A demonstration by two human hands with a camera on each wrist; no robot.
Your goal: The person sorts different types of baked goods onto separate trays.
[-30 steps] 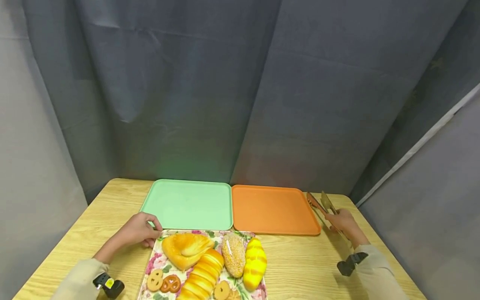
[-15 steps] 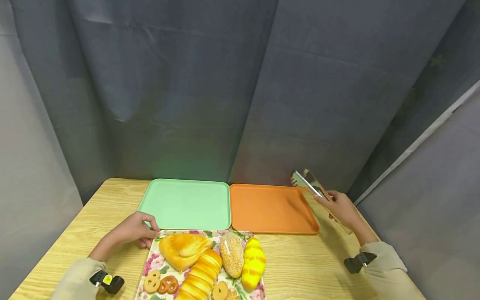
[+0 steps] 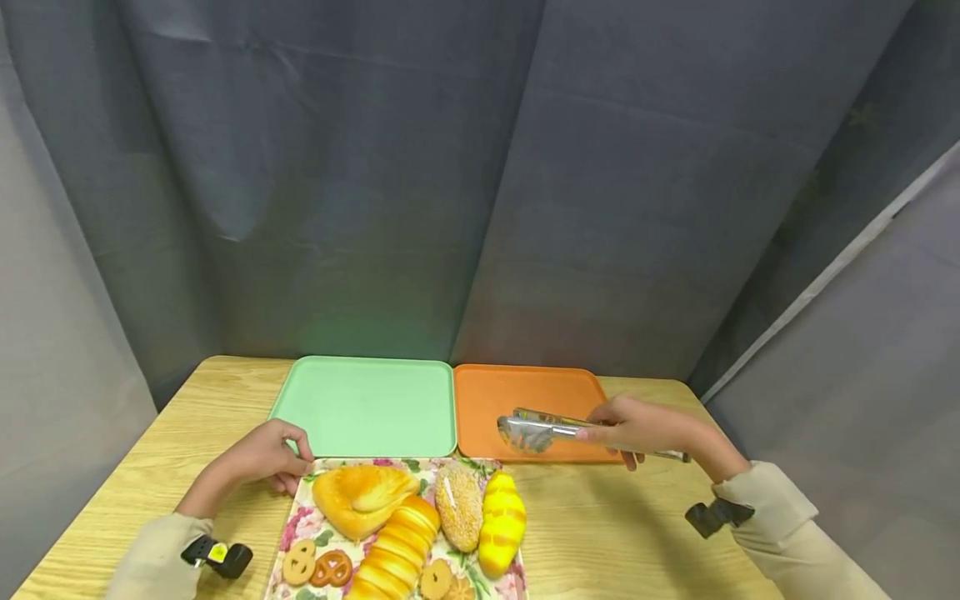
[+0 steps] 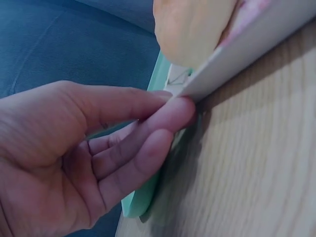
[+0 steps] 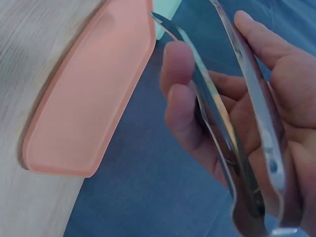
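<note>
My left hand [image 3: 266, 457] pinches the far left corner of a floral tray [image 3: 303, 521] between thumb and fingers, plain in the left wrist view too. The tray bears a folded bread [image 3: 360, 500], a ridged loaf [image 3: 397, 550], a seeded bun [image 3: 459, 507], a yellow striped bread [image 3: 502, 525] and small cookies and pretzels, such as a brown pretzel [image 3: 332, 568]. My right hand [image 3: 648, 429] grips metal tongs [image 5: 266, 133], their two arms apart with nothing between. In the head view the tongs' tips hang over the orange tray [image 3: 517, 387], pointing left.
A mint green tray [image 3: 367, 408] lies at the back of the wooden table [image 3: 600, 533], left of the orange one and side by side with it. Grey curtains [image 3: 337, 183] stand close behind the table and along both sides.
My right hand has lifted the tongs from the table's right side and swung them left over the orange tray. My left hand stays at the floral tray's corner.
</note>
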